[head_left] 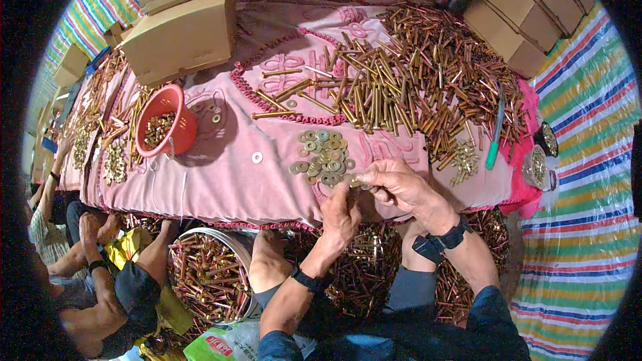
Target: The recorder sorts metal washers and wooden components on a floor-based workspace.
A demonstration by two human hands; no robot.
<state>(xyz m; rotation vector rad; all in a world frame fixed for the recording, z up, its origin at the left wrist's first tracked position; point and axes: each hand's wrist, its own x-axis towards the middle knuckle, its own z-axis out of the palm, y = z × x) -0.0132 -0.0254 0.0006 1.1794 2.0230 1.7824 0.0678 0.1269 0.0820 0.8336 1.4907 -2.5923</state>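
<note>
My right hand is closed in a pinch on a small yellowish metal piece, which looks like a washer, above the near edge of the table. My left hand meets it there, thumb and fingers pressed together; what lies in them is hidden. Just beyond both hands spreads a loose heap of flat round washers, dull yellow and grey, on the pink cloth. One pale washer lies apart to the left. Long brass-coloured bolts are piled farther back.
A red plastic basket of small nuts stands at left. Cardboard boxes rise behind it, more boxes at back right. A green-handled tool lies by small fittings. A bucket of bolts sits below; a co-worker's arm shows left.
</note>
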